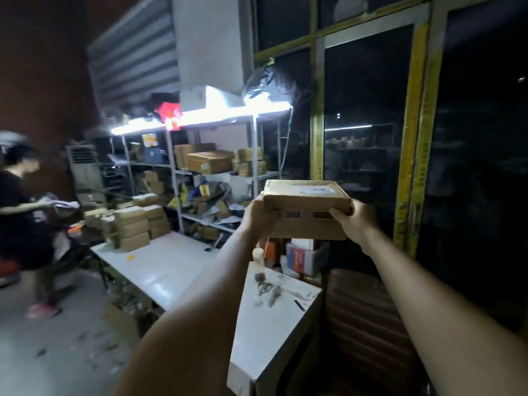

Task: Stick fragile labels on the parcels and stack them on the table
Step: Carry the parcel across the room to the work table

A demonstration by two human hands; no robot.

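I hold a flat brown cardboard parcel up in the air in front of me, with a white shipping label on its top face. My left hand grips its left end and my right hand grips its right end. Below and to the left stands a white table carrying a stack of several similar brown parcels at its far end.
A second white table below my arms holds scissors and small scraps. Metal shelves with boxes stand behind. A brown chair is at the right, dark windows beyond. Another person moves at the far left.
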